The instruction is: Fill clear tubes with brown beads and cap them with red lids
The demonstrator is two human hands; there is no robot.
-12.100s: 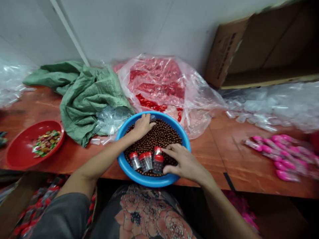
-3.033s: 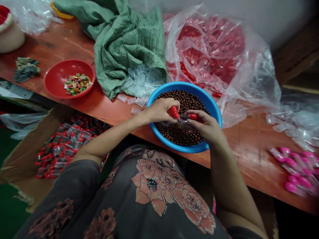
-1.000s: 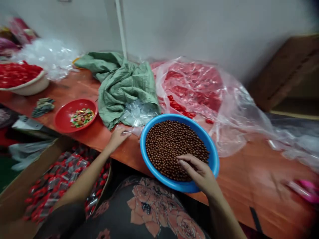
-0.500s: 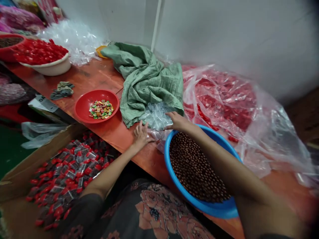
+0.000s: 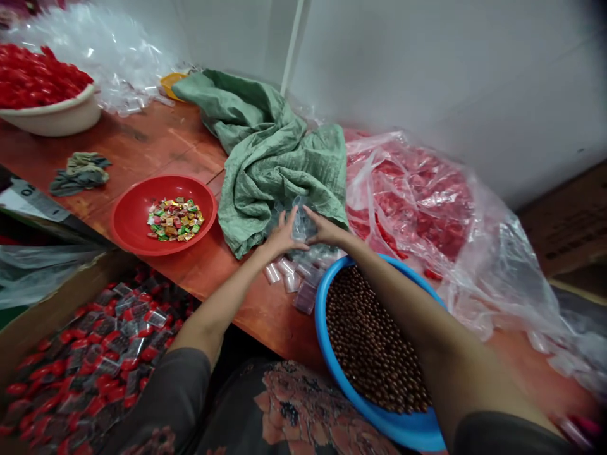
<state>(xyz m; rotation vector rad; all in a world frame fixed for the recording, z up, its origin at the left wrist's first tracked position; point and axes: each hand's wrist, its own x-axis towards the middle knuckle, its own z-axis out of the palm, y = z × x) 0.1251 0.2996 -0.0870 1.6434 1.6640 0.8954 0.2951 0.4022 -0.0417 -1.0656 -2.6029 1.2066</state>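
Observation:
My left hand (image 5: 281, 239) and my right hand (image 5: 328, 230) face each other at the mouth of a green woven sack (image 5: 284, 151). Between them they clasp a few small clear plastic containers (image 5: 298, 222), fingers curved round the sides. More clear containers (image 5: 289, 275) lie loose on the orange-red tabletop just below my hands. My right forearm passes over a blue basin (image 5: 327, 341) of small round brown balls (image 5: 374, 347), hiding part of its rim. The inside of the sack is hidden.
Left of the sack stands a red bowl (image 5: 124, 218) with small wrapped sweets. A carton (image 5: 42, 297) of filled red-capped containers is at lower left. A white bowl (image 5: 57, 119) of red pieces and a crumpled cloth (image 5: 79, 174) lie farther left; a clear bag (image 5: 422, 189) of red pieces lies right.
My hands have come together around clear containers; they were farther apart on either side of the pile. Loose containers now show on the tabletop below. The view has shifted slightly right.

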